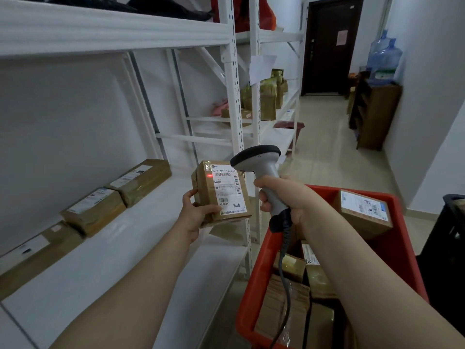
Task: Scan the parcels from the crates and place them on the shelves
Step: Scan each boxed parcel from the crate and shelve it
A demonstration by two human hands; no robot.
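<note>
My left hand (195, 214) grips a small brown cardboard parcel (205, 195) from below, its white shipping label facing me. A red scan dot glows at the label's upper left edge. My right hand (284, 197) grips the handle of a grey and black barcode scanner (259, 159), whose head points at the label from the right. Its dark cable hangs down into the red crate (400, 250) at lower right, which holds several brown parcels. The white shelf (141, 243) lies under and left of the held parcel, with three flat brown parcels (141, 180) lined along its back.
A second white rack further along carries green-brown packets (269, 96) and a pink bag. A dark crate (450, 238) stands at the right edge. Down the tiled aisle are a brown cabinet (375, 114), blue water jugs (385, 56) and a dark door (327, 44).
</note>
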